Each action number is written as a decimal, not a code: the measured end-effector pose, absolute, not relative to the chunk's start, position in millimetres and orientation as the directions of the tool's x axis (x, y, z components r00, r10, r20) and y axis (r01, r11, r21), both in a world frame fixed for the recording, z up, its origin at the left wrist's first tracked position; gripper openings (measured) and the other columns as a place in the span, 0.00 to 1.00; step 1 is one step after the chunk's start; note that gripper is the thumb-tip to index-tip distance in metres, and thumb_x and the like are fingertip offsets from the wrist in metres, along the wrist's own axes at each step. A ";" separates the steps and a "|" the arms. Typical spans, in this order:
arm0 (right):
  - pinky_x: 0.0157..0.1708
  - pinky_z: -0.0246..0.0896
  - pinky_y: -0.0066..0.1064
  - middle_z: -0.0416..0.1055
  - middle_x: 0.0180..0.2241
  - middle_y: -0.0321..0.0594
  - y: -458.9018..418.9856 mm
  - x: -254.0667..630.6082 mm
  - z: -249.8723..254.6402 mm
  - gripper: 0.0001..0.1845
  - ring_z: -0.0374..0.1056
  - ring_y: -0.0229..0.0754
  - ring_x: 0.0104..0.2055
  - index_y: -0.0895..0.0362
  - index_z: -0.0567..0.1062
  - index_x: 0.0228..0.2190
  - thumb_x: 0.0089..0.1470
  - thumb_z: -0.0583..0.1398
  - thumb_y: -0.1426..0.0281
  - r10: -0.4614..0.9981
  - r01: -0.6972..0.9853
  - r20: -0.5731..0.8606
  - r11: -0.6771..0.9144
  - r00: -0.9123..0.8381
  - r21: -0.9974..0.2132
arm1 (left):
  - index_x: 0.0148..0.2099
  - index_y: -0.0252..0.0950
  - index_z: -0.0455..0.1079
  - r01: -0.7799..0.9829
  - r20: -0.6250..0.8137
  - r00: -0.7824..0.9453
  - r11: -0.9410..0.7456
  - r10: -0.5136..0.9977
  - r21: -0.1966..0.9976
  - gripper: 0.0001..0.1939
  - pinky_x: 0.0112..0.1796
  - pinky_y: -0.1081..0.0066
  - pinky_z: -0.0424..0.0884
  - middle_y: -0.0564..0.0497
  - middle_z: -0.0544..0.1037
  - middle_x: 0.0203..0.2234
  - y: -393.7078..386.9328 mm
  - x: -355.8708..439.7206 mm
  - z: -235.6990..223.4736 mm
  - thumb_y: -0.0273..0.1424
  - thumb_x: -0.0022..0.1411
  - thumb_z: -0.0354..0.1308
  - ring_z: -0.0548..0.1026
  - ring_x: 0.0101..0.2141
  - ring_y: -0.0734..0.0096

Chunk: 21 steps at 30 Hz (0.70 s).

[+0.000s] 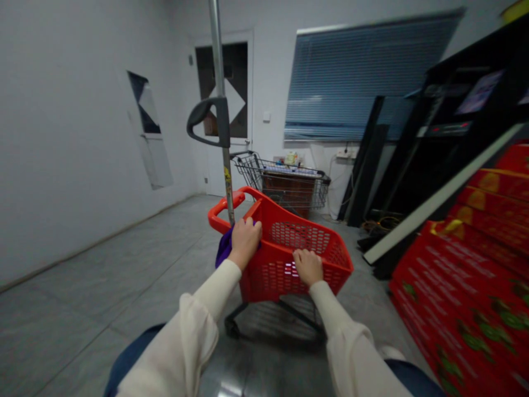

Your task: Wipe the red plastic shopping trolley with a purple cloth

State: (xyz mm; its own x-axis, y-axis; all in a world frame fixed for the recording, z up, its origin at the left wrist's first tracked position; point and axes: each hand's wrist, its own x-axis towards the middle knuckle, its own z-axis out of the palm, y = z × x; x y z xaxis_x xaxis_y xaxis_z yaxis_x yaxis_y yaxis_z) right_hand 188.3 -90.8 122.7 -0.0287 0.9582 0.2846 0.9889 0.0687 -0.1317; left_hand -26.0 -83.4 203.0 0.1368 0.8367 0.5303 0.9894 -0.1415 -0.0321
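A red plastic shopping cart (pixel 268 275) with perforated sides stands in front of me on dark wheeled legs. My left hand (pixel 247 241) is closed on a bunched purple cloth (pixel 224 251) at the cart's near left corner, against the rim. Further right, my right hand (pixel 308 266) has its fingers curled over the cart's near rim. A metal pole (pixel 219 60) with a dark grey loop handle (pixel 206 121) rises by the cart's red push bar (pixel 219 220). The pole's lower end is hidden behind the bar and cloth.
Stacked red cartons (pixel 454 286) stand close on the right, with a pale board (pixel 442 196) leaning beside them. Behind the cart are a wire shopping trolley (pixel 248 168) and a brown box (pixel 289 190). A white wall (pixel 82 138) borders the grey floor (pixel 144 264) on the left.
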 end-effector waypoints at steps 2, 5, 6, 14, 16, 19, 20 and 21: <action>0.42 0.52 0.33 0.77 0.41 0.42 -91.6 183.0 121.4 0.22 0.69 0.43 0.44 0.54 0.78 0.38 0.69 0.45 0.63 0.955 0.986 0.296 0.050 -0.001 -0.158 | 0.44 0.35 0.75 0.991 0.538 0.134 -0.127 0.832 -0.049 0.18 0.42 0.59 0.62 0.39 0.72 0.39 -85.1 -21.2 196.6 0.31 0.71 0.43 0.68 0.44 0.54; 0.43 0.52 0.34 0.77 0.42 0.43 -93.8 177.0 120.1 0.22 0.68 0.43 0.44 0.54 0.78 0.39 0.69 0.46 0.63 0.950 0.985 0.312 0.037 0.018 -0.168 | 0.44 0.35 0.74 0.978 0.503 0.207 -0.197 0.839 -0.074 0.17 0.41 0.60 0.62 0.39 0.72 0.40 -87.3 7.8 179.0 0.30 0.71 0.43 0.68 0.42 0.55; 0.43 0.52 0.34 0.77 0.42 0.43 -94.7 176.2 120.3 0.22 0.68 0.43 0.44 0.55 0.77 0.39 0.69 0.45 0.63 0.949 0.986 0.315 0.037 0.016 -0.163 | 0.44 0.35 0.74 0.969 0.490 0.243 -0.236 0.837 -0.077 0.16 0.41 0.60 0.62 0.40 0.72 0.40 -87.4 17.9 173.9 0.29 0.71 0.43 0.68 0.42 0.56; 0.43 0.53 0.34 0.77 0.42 0.45 -94.4 181.4 123.4 0.23 0.70 0.44 0.45 0.56 0.77 0.40 0.69 0.45 0.63 0.959 0.991 0.283 0.045 -0.007 -0.130 | 0.45 0.36 0.74 0.972 0.499 0.228 -0.226 0.836 -0.064 0.18 0.41 0.61 0.62 0.40 0.72 0.40 -78.3 -5.9 190.4 0.34 0.72 0.43 0.68 0.43 0.56; 0.43 0.54 0.34 0.77 0.41 0.46 -93.5 178.2 122.1 0.23 0.70 0.45 0.45 0.56 0.77 0.40 0.69 0.45 0.63 0.955 0.991 0.298 0.038 0.001 -0.126 | 0.45 0.35 0.74 0.985 0.517 0.169 -0.168 0.839 -0.049 0.18 0.41 0.60 0.62 0.40 0.73 0.40 -79.0 -10.7 192.5 0.33 0.71 0.42 0.68 0.43 0.56; 0.43 0.55 0.35 0.77 0.42 0.47 -93.6 171.0 121.7 0.23 0.70 0.45 0.46 0.57 0.76 0.40 0.69 0.44 0.64 0.950 0.992 0.312 0.045 -0.006 -0.119 | 0.44 0.35 0.74 0.981 0.489 0.185 -0.191 0.853 -0.038 0.17 0.41 0.60 0.62 0.40 0.73 0.39 -81.2 6.9 183.0 0.31 0.71 0.43 0.68 0.42 0.56; 0.44 0.55 0.34 0.77 0.43 0.48 -93.9 169.9 122.4 0.22 0.70 0.45 0.46 0.57 0.76 0.41 0.69 0.44 0.64 0.952 0.992 0.307 0.056 -0.018 -0.115 | 0.44 0.35 0.74 0.975 0.477 0.209 -0.219 0.854 -0.035 0.17 0.42 0.60 0.62 0.40 0.73 0.39 -81.5 15.3 178.4 0.31 0.71 0.43 0.69 0.42 0.57; 0.44 0.55 0.34 0.77 0.43 0.48 -94.3 170.2 123.4 0.22 0.70 0.44 0.46 0.57 0.76 0.41 0.69 0.44 0.65 0.954 0.992 0.299 0.070 -0.035 -0.109 | 0.44 0.35 0.74 0.968 0.469 0.233 -0.248 0.852 -0.031 0.17 0.42 0.60 0.62 0.40 0.73 0.39 -81.4 22.4 174.3 0.32 0.71 0.44 0.69 0.42 0.57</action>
